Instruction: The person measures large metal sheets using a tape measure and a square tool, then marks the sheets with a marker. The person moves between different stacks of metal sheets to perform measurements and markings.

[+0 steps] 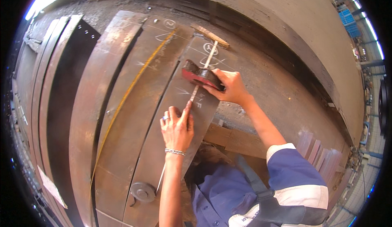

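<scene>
Over steel plate (152, 163), pinching red-black tool (197, 76) by right end in right hand (232, 86); below tool, touching pale strip (194, 92) with left hand (178, 127), pinch unclear.

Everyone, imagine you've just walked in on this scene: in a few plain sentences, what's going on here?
A person is working over a chalk-marked metal plate. The right hand grips a dark, reddish block that sits across a thin pale strip. The left hand has a fingertip at the strip just below the block; whether it pinches it is unclear. A yellow strip runs along the neighbouring plate, and a round disc lies near the left forearm.
</scene>
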Demonstrator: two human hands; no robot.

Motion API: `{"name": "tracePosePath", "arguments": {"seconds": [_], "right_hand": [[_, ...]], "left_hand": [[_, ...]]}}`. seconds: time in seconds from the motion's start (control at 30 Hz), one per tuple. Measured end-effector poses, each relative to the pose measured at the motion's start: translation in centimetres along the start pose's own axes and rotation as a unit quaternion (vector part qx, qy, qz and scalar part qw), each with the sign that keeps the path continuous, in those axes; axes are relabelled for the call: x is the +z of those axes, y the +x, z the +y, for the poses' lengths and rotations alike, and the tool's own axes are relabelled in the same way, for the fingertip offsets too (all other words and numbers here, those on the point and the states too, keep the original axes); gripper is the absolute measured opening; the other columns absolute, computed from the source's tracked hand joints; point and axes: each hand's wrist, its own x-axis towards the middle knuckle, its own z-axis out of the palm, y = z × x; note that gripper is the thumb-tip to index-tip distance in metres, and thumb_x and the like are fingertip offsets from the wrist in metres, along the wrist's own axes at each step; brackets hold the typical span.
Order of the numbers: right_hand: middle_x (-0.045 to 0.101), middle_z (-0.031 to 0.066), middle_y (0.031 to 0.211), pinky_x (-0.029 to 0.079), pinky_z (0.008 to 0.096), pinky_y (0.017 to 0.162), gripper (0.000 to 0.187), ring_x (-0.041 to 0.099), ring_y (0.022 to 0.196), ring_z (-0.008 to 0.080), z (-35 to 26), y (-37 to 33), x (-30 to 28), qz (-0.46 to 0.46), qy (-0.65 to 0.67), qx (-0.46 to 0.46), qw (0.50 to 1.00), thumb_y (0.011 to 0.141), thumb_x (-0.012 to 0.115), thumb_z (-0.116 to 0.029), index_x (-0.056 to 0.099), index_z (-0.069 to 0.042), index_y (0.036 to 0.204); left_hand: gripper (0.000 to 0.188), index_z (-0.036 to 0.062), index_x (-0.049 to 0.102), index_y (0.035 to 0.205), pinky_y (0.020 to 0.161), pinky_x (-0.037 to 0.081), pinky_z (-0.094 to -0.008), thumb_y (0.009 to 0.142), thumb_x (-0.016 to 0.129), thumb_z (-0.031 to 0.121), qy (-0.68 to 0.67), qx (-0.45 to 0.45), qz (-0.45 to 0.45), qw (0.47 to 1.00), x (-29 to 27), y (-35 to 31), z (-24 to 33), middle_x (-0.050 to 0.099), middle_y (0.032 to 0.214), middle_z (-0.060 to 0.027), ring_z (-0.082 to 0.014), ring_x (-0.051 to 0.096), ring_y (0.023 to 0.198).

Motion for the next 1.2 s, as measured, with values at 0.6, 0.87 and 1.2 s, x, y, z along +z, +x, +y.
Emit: {"name": "tracePosePath", "arguments": {"seconds": [0.6, 0.87, 1.2], "right_hand": [[0.067, 0.0169, 0.101, 0.055, 0.0436, 0.077, 0.045, 0.07, 0.087, 0.0365, -25.6, -2.4, 11.6, -0.344, 0.212, -0.034, 0.914, 0.089, 0.075, -0.041, 0.066, 0.0, 0.105], [0.049, 0.0361, 0.13, 0.056, 0.0478, 0.088, 0.088, 0.065, 0.108, 0.0454, -35.6, -4.0, 18.8, -0.473, -0.058, -0.29, 0.83, 0.067, 0.086, -0.056, 0.055, 0.004, 0.123], [0.058, 0.0279, 0.119, 0.058, 0.0488, 0.075, 0.038, 0.069, 0.091, 0.042, -53.4, -16.9, 30.1, -0.444, 0.115, -0.465, 0.757, 0.084, 0.076, -0.026, 0.063, 0.002, 0.107]], "left_hand": [[0.021, 0.0117, 0.073, 0.107, 0.076, 0.053, -0.0389, 0.086, 0.071, 0.008, -0.097, -0.323, 0.274, 0.901, -9.1, -23.6, 1.0, 0.065, 0.095, -0.0084, -0.027, 0.065, 0.087], [0.014, 0.0108, 0.074, 0.105, 0.069, 0.055, -0.033, 0.094, 0.066, 0.011, -0.045, -0.545, 0.495, 0.675, -6.2, -39.3, 1.3, 0.066, 0.093, -0.0066, -0.0203, 0.067, 0.077], [0.015, 0.0054, 0.075, 0.098, 0.072, 0.053, -0.0378, 0.09, 0.068, 0.015, -0.022, -0.706, 0.53, 0.47, 8.4, -59.6, 4.5, 0.071, 0.09, -0.0114, -0.0265, 0.068, 0.078]]}}
